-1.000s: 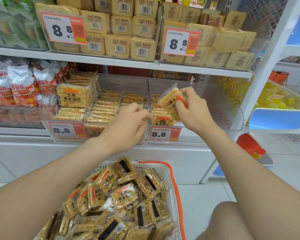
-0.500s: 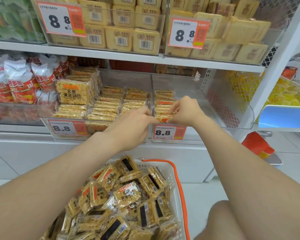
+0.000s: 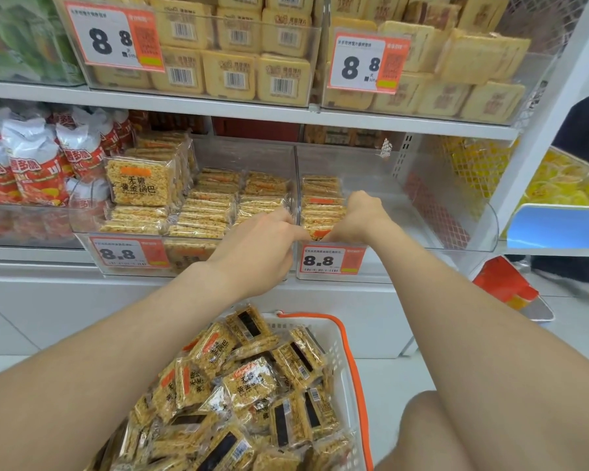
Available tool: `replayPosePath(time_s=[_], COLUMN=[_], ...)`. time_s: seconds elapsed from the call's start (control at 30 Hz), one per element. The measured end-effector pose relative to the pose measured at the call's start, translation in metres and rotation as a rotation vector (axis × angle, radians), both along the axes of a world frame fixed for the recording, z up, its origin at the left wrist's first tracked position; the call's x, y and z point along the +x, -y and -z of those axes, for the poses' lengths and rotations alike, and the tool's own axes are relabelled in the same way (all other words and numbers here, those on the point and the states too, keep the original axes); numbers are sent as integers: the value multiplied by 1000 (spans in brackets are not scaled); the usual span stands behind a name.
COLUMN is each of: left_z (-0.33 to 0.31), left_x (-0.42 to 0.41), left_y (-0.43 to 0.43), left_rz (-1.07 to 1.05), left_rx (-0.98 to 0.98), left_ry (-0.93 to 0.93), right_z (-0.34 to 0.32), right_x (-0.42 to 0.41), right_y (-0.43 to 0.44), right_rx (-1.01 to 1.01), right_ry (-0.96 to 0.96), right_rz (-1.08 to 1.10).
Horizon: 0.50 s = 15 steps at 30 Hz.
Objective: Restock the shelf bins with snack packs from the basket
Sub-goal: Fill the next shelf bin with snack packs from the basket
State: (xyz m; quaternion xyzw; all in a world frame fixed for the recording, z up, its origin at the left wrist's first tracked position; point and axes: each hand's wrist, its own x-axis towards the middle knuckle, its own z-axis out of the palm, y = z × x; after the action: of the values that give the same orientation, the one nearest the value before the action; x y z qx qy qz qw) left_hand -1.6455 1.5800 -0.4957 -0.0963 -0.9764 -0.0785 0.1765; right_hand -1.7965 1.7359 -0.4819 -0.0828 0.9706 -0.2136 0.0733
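Observation:
Golden rice-crisp snack packs (image 3: 249,382) fill the white basket (image 3: 349,368) with an orange handle at the bottom. On the middle shelf, the right clear bin (image 3: 456,232) holds one row of the same packs at its left side. My right hand (image 3: 361,215) has its fingers curled down over the front pack (image 3: 320,226) of that row. From the left, the straight fingers of my left hand (image 3: 259,246) touch that pack's left edge at the bin divider. The left clear bin (image 3: 82,229) is stacked with several rows of packs.
Price tags reading 8.8 (image 3: 330,261) hang on both bin fronts. Red-and-white bags (image 3: 31,168) lie to the left, and yellow boxed cakes (image 3: 232,73) fill the shelf above. A blue-edged bin of yellow cups (image 3: 558,185) stands right. My bare knee (image 3: 456,433) is beside the basket.
My right hand brought a pack down from mid-air into the front of the right bin's row. My left hand moved right to meet it there.

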Motion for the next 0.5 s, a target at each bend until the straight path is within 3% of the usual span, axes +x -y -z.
replayPosePath(time_s=[0.37, 0.5], left_z=[1, 0], left_x=[6, 10], left_y=[-27, -26], left_rz=[-159, -148], left_rx=[-56, -31], left_ry=[-56, -67], right_z=[-2, -3], right_x=[7, 28], right_y=[-5, -2], right_rx=[-36, -28], right_ry=[71, -259], right_rz=[-8, -13])
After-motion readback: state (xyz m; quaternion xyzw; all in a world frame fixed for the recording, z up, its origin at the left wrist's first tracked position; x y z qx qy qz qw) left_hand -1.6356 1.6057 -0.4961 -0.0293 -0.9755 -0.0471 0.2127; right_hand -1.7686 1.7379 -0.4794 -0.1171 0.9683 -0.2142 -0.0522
